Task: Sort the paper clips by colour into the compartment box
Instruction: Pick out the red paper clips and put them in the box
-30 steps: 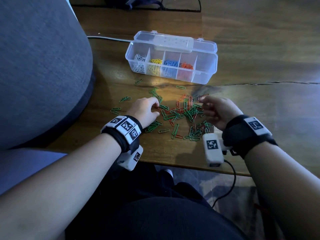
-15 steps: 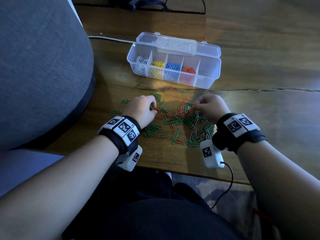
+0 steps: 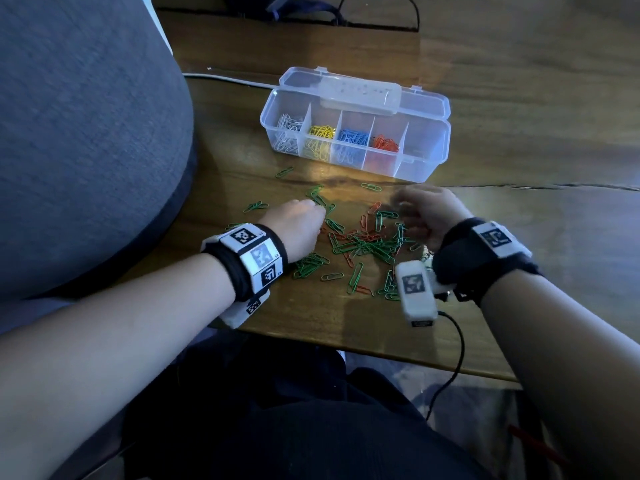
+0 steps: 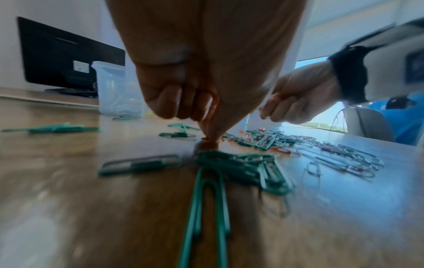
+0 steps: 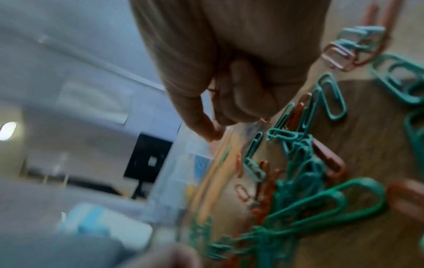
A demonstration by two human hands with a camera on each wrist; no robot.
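A clear compartment box (image 3: 446, 131) stands open at the back of the wooden table, holding white, yellow, blue and red clips in separate compartments; its rightmost compartment looks empty. A loose pile of green and red paper clips (image 3: 367, 245) lies in front of it. My left hand (image 3: 320, 214) is at the pile's left edge, fingers curled round red clips, one fingertip (image 4: 210, 137) pressing a red clip on the table. My right hand (image 3: 401, 206) hovers blurred over the pile's right side, fingers curled, with red clips showing among the fingers (image 5: 243, 98).
A grey cushion (image 3: 86, 133) crowds the table's left side. A white cable (image 3: 225, 79) runs behind the box. The table's front edge (image 3: 381, 351) is close to my lap, with a black cable (image 3: 453, 358) hanging over it. Stray green clips (image 3: 284, 172) lie near the box.
My right hand turned palm down onto the pile, then lifted slightly and is now blurred in motion. My left hand has stayed at the pile's left edge, picking at clips.
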